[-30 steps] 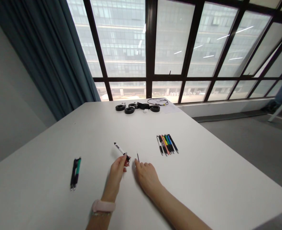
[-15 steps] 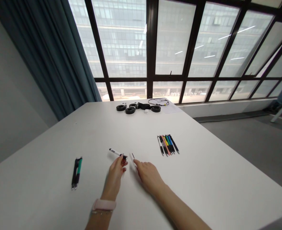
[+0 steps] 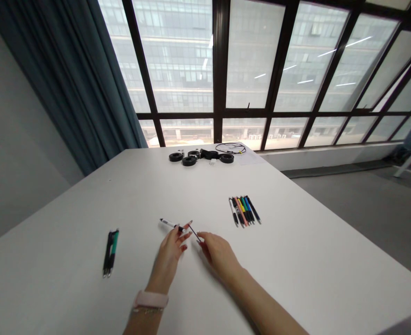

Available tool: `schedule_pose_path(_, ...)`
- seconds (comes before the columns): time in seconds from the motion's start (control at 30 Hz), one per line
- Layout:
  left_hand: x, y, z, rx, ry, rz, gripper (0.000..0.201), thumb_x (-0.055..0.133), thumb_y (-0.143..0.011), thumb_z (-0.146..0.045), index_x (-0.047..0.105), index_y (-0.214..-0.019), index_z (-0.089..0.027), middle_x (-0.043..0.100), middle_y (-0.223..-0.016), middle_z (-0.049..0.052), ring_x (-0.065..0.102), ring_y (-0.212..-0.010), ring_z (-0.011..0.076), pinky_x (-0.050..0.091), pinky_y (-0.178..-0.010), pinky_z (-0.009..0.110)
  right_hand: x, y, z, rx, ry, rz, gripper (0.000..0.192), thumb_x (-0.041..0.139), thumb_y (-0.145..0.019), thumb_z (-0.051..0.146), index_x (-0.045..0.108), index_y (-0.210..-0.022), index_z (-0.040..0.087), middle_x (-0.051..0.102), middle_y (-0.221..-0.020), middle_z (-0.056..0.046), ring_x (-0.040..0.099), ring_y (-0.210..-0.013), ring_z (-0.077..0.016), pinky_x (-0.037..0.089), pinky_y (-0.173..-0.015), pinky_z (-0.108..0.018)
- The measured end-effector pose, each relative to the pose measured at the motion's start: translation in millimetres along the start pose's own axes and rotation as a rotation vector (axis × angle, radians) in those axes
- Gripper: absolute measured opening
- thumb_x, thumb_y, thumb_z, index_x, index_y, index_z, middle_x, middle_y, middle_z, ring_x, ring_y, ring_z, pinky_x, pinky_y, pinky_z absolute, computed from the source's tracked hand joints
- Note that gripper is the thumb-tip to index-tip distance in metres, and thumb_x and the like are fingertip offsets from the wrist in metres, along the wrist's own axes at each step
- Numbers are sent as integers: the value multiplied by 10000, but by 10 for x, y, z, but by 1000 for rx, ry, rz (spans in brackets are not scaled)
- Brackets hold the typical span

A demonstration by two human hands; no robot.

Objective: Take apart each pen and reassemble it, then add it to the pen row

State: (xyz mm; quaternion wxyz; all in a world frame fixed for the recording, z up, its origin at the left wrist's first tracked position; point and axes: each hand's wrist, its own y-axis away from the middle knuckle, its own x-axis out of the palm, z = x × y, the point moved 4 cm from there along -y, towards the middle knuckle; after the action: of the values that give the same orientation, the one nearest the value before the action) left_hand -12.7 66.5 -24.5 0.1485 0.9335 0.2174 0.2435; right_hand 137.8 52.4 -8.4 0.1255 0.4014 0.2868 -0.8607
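Note:
My left hand (image 3: pixel 170 249), with a pink band on its wrist, pinches the black end of a white pen (image 3: pixel 167 223) between thumb and fingers, while one fingertip reaches toward my right hand. The pen's other end points away to the left. My right hand (image 3: pixel 217 251) is closed on a thin dark pen refill (image 3: pixel 194 232) that slants up and left to the left fingertips. Whether the left fingers touch the refill I cannot tell.
To the right lies a row of several coloured pens (image 3: pixel 245 211). Two pens, one black and one green (image 3: pixel 115 244), lie at left. Black tape rolls (image 3: pixel 189 161) and a looped black cable (image 3: pixel 230 148) are at the white table's far end (image 3: pixel 149 167).
The right hand has turned, and the refill now slants between the hands. The left fingers have spread toward it. The pen has stayed nearly in place.

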Motion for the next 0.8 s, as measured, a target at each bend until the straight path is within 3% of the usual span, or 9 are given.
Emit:
schedule_pose_path(0.17,60,43,-30,-21,14,18,164,446,-902,-156,553,-778,-159,725,-913,92,643,-609,112,404,-418,186,-9,-3,-26,75,-31,-5,291,489,-897,150,546,-1183,148,670,-988,-99,629,-891,-200,471,-781,-300)
schedule_pose_path(0.33,86,53,-41,-12,-4,35,164,453,-897,-156,551,-767,-158,731,-918,98,646,-612,116,414,-426,187,-69,-12,-74,183,-107,-30,149,496,-902,184,643,-924,174,645,-847,-54,605,-763,-166,436,-677,-253)
schedule_pose_path(0.43,69,43,-49,10,-18,9,149,467,-887,-168,554,-766,-158,722,-986,105,651,-627,118,403,-429,189,-125,-9,-126,211,-181,-88,139,496,-899,192,631,-869,174,618,-813,-36,568,-708,-143,411,-638,-237)
schedule_pose_path(0.6,-40,17,-64,132,-6,-41,160,542,-855,-297,628,-867,-163,682,-1116,96,625,-669,89,392,-484,175,-259,-5,-144,141,-250,-158,137,487,-898,207,621,-903,178,574,-781,-20,527,-665,-127,406,-627,-234)
schedule_pose_path(0.8,-125,25,-60,208,-4,-57,294,625,-773,-434,662,-942,-196,654,-1167,73,593,-726,92,402,-562,190,-326,6,-47,11,-236,-116,129,505,-886,193,626,-930,185,561,-790,-24,531,-680,-126,426,-652,-239)
